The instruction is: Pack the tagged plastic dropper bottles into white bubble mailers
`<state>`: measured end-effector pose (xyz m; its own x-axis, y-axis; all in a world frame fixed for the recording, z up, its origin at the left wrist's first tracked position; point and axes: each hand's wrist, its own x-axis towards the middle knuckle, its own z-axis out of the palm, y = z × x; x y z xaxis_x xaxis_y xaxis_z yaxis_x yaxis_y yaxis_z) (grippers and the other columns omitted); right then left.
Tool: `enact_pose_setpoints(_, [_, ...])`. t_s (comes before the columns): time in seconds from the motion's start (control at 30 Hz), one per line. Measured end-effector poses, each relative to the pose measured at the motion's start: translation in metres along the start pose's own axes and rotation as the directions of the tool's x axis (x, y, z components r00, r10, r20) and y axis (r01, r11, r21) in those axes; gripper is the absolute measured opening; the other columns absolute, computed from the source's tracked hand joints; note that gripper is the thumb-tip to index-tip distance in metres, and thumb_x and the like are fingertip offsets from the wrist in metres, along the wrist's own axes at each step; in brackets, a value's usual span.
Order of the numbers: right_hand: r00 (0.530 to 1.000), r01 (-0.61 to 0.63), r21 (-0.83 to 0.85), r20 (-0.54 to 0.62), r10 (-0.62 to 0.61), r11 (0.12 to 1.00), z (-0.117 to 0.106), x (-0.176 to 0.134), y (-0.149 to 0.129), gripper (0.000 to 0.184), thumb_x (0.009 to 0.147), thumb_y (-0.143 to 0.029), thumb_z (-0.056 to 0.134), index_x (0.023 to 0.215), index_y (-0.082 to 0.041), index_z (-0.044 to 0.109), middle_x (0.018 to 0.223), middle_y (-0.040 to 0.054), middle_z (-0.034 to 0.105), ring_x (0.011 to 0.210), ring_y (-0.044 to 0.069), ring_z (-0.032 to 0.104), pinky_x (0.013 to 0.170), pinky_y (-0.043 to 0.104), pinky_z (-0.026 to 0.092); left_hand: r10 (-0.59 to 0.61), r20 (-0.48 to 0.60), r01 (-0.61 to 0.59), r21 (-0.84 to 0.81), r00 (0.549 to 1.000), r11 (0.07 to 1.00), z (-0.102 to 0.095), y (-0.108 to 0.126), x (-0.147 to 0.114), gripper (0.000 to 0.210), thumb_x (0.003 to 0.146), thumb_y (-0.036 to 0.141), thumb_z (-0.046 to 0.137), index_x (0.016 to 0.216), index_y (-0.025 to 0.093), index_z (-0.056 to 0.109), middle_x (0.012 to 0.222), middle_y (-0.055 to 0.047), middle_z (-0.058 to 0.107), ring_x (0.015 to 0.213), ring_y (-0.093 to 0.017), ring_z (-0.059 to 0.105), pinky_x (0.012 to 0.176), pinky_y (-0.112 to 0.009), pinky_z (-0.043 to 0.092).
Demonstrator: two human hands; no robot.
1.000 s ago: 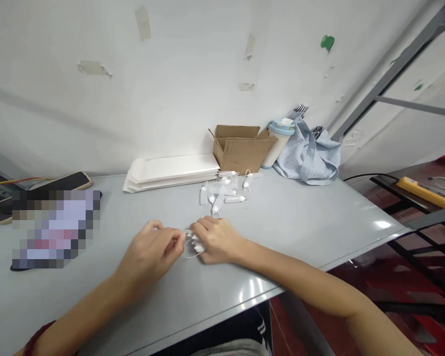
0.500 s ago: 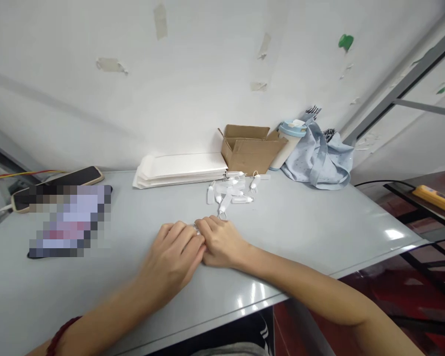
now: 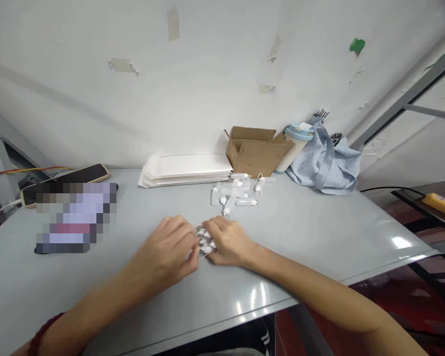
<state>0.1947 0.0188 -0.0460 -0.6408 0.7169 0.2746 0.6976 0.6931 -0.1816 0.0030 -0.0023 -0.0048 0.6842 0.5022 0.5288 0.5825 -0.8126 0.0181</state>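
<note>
My right hand (image 3: 230,243) rests on the grey table (image 3: 319,227) and grips a small bunch of white plastic vials (image 3: 204,241), whose tips stick out to the left of its fingers. My left hand (image 3: 168,254) is right beside it, fingers curled and touching the same bunch. A loose pile of the same small white vials (image 3: 233,194) lies on the table a little beyond both hands.
A stack of white paper bags (image 3: 187,169) lies at the back against the wall, an open cardboard box (image 3: 257,151) beside it, then a lidded cup (image 3: 295,141) and a light blue cloth bag (image 3: 328,163). A phone (image 3: 77,177) and a blurred item lie at the left.
The view has shifted, so everything sits further right. My left hand closed in over the bunch, then drew back slightly; the vial tips show between the hands again.
</note>
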Motion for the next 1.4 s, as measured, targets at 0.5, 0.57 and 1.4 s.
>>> enact_pose_setpoints(0.5, [0.977,0.191,0.168,-0.129,-0.170,0.967,0.002,-0.002,0.000,0.034,0.076,-0.030,0.052,0.105,-0.014,0.049,0.081,0.0076,0.064,0.070,0.017,0.057,0.050,0.025,0.036,-0.211,0.140,0.231,-0.142,0.967,0.963,0.005,-0.001,-0.006,0.018,0.083,0.014,0.045,0.067,0.017,0.052,0.063,0.000,0.052,0.067,-0.017,0.047,0.060,-0.030,0.033])
enact_pose_setpoints(0.57, [0.970,0.220,0.144,-0.133,-0.201,0.965,0.001,-0.002,0.002,0.030,0.076,-0.029,0.051,0.102,-0.014,0.050,0.080,0.0072,0.064,0.069,0.017,0.056,0.049,0.025,0.035,-0.199,0.097,0.209,-0.109,0.975,0.972,0.005,0.002,-0.004,0.018,0.081,0.012,0.044,0.065,0.017,0.051,0.062,0.000,0.051,0.065,-0.017,0.045,0.059,-0.031,0.031])
enact_pose_setpoints(1.4, [0.976,0.043,0.467,-0.207,0.062,0.883,-0.010,0.002,0.016,0.033,0.065,-0.022,0.060,0.096,-0.019,0.050,0.081,0.0025,0.063,0.066,0.015,0.056,0.056,0.024,0.043,-0.329,-0.214,0.295,-0.176,0.920,0.939,-0.002,0.008,0.000,0.004,0.085,0.016,0.055,0.088,0.015,0.054,0.074,-0.001,0.056,0.073,-0.017,0.051,0.069,-0.032,0.038])
